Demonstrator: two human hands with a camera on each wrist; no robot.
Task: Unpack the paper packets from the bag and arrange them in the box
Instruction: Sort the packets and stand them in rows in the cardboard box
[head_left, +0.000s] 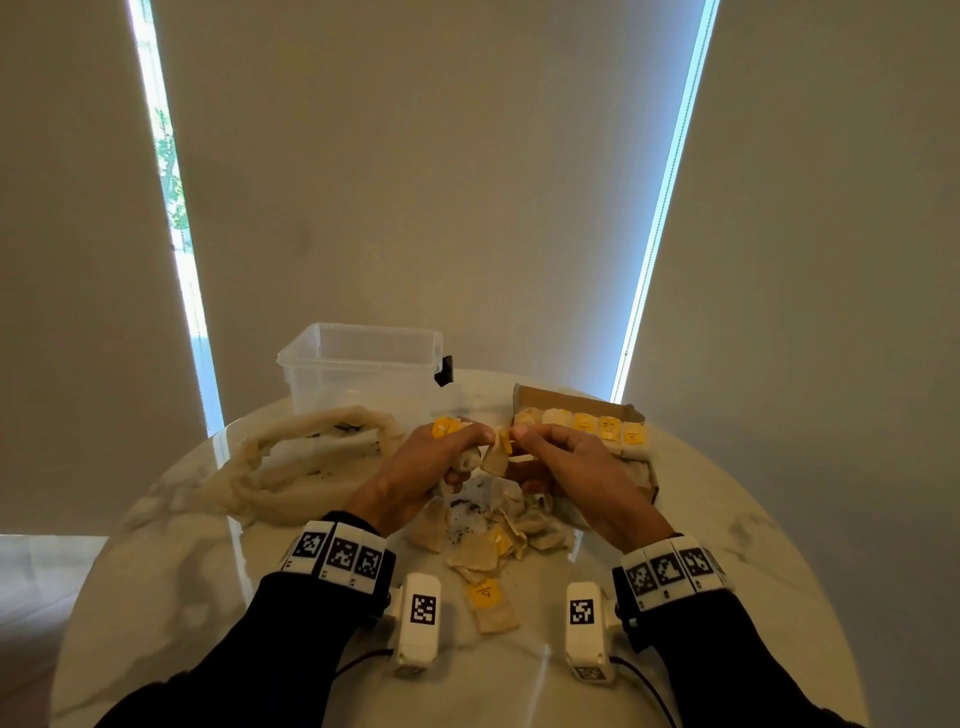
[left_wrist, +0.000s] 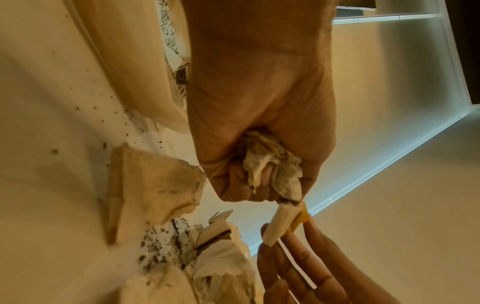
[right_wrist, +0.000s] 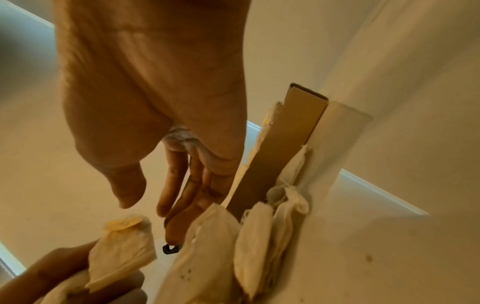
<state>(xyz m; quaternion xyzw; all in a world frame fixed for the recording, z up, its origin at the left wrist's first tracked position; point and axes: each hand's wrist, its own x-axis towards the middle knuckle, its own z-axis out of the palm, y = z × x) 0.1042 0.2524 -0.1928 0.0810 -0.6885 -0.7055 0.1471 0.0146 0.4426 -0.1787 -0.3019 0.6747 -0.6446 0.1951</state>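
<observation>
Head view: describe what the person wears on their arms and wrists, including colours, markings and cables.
Both arms wear black sleeves. Each wrist carries a white band printed with square black-and-white coded markers. Beside each band sits a white box-shaped camera unit bearing one such marker, with a thin black cable trailing from it. The hands are bare.

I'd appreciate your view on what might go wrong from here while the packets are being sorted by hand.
1. The left hand grips a crumpled bunch of packets; they look thin and could tear and spill more of the dark specks already on the table.
2. The packet held between both hands might slip as the right hand takes it.
3. The loose pile sits under the wrists and could be swept aside.
</observation>
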